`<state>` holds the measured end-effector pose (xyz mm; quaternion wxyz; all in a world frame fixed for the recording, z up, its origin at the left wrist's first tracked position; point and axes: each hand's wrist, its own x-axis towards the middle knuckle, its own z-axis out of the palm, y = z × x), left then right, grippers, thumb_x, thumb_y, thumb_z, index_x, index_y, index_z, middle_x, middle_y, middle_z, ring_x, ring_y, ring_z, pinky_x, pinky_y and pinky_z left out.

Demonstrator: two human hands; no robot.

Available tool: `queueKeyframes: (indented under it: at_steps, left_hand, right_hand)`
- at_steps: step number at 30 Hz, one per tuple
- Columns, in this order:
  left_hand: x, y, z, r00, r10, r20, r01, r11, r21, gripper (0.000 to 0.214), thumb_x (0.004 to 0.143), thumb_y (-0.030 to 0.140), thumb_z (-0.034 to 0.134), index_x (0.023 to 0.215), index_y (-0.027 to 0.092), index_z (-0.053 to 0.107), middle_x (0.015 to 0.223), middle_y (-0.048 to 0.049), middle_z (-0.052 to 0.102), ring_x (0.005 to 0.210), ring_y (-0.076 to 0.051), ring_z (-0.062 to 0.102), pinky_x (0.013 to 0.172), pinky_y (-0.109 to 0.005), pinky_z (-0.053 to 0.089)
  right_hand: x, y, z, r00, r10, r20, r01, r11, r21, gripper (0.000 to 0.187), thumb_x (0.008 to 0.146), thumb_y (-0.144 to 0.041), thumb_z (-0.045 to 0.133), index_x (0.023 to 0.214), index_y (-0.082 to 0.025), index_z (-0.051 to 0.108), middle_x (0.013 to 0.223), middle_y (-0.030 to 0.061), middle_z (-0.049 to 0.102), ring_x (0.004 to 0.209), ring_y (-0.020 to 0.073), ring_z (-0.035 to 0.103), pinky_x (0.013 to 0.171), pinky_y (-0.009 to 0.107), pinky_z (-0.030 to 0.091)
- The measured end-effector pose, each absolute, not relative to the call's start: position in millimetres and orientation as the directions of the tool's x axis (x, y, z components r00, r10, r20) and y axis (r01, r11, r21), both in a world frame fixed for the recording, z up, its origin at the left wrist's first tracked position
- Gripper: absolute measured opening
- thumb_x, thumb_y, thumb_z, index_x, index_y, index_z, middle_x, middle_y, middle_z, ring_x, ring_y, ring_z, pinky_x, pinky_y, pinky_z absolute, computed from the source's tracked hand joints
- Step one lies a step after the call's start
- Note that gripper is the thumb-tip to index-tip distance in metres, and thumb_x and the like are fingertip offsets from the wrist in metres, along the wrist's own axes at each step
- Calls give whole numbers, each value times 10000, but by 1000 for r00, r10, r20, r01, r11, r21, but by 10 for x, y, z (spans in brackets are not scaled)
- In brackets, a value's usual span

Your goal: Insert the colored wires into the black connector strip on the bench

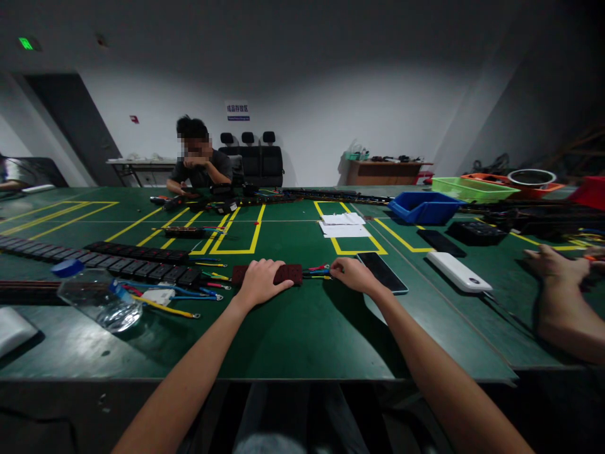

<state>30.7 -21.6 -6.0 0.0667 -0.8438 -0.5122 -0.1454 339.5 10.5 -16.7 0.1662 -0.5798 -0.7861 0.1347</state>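
My left hand lies curled over a dark red socket strip on the green table, pressing it down. My right hand is closed in a pinch on the coloured wires that stick out of the strip's right end. A black phone lies just right of my right hand.
Rows of black socket modules and loose coloured wires lie at left, with a plastic bottle on its side. A white power bank, papers, blue bin and green tray sit at right. A co-worker's arm rests at far right; another person sits opposite.
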Motion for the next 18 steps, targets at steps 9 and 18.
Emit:
queueKeyframes:
  at_steps: [9,18]
  left_hand:
    - [296,-208,-74,437,837,329,879,-475,40,649,943,726,460,1289,203,627,1121,-109,708,1005,-290,622,837,-404,421]
    - [296,-209,-78,440,835,331,878,-477,38,632,941,721,473,1280,211,629,1117,-106,707,1004,-289,623,827,-394,416]
  right_hand:
    - [3357,92,-143,-322,938,131,867,348,-357,108,928,-228,617,963,-201,716,988,53,726,897,187,645,710,254,392]
    - [3343,12,-51,-386,899,206,854,432,-289,121,945,-186,581,982,-204,694,1055,59,706,906,178,633,724,264,384]
